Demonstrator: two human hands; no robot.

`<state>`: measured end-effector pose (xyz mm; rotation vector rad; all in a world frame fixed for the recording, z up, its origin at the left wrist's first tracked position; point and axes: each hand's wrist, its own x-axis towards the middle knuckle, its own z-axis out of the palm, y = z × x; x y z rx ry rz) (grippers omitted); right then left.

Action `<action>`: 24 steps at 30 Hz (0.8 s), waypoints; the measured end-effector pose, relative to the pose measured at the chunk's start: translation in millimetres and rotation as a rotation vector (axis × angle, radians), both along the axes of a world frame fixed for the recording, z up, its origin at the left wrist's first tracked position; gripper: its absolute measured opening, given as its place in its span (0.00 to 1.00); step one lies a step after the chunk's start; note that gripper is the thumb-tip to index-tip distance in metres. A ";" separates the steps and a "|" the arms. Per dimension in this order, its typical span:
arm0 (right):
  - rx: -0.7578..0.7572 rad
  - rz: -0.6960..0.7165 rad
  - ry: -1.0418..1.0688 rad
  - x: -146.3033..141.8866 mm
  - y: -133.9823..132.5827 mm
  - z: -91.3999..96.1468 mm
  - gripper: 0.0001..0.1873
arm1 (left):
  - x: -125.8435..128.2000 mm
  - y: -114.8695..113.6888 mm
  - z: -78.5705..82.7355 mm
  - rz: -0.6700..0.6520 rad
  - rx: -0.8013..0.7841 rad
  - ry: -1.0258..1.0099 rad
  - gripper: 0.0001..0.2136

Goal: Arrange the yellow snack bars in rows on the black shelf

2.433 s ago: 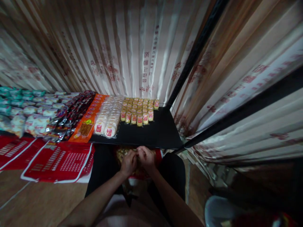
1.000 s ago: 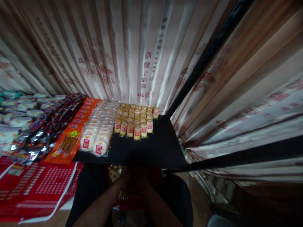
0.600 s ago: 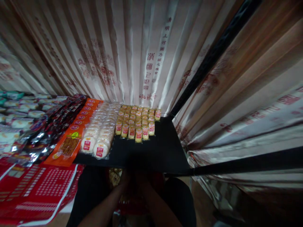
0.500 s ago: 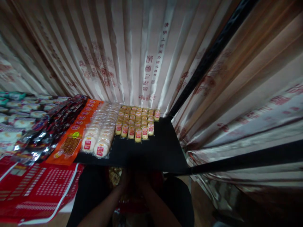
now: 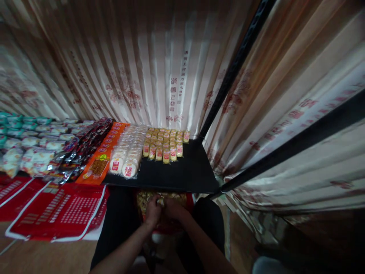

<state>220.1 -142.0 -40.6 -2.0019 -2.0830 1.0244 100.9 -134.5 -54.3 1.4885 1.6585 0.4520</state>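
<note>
Low in front of me, between my knees and below the table edge, my left hand [image 5: 153, 211] and my right hand [image 5: 173, 210] meet with fingers curled in. A small yellowish packet [image 5: 161, 202] shows between their fingertips; its details are too dim to read. Beneath both hands lies a shiny red and gold bag [image 5: 182, 199] of small wrapped snacks. On the black table [image 5: 188, 171] just beyond stand close rows of small yellow wrapped cakes [image 5: 166, 155]. Left of these lie two rows of round white wrapped crackers [image 5: 129, 169].
An orange snack packet [image 5: 97, 165], dark shiny packets [image 5: 82, 152] and white and green packets [image 5: 37, 158] cover the table's left side. Red printed bags [image 5: 76, 209] hang from its front edge. Curtains [image 5: 154, 76] and a black metal post [image 5: 228, 87] enclose the back and right.
My view has tilted and shifted, so the table appears higher. My hands, formerly dark and hidden under the table edge, now show above the bag, with a small packet visible between them.
</note>
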 end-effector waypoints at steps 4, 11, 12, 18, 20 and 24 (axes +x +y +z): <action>0.024 0.044 0.109 18.5 -9.5 29.8 0.10 | -4.4 -14.8 28.0 0.001 0.077 -0.109 0.20; 0.048 -0.081 0.523 39.9 -11.6 65.2 0.13 | 5.5 -19.6 63.4 0.050 0.116 -0.341 0.23; 0.046 -0.111 0.579 41.3 -10.4 68.1 0.13 | 9.0 -18.1 66.1 0.050 0.091 -0.384 0.24; 0.100 -0.199 0.803 53.3 2.6 76.4 0.18 | 32.3 -0.1 73.9 0.011 0.087 -0.541 0.15; 0.166 -0.266 0.784 58.6 7.9 76.9 0.20 | 41.2 10.1 77.6 0.019 0.134 -0.559 0.15; 0.385 -0.456 0.612 67.0 16.9 77.7 0.26 | 62.4 34.6 89.0 0.021 0.192 -0.536 0.16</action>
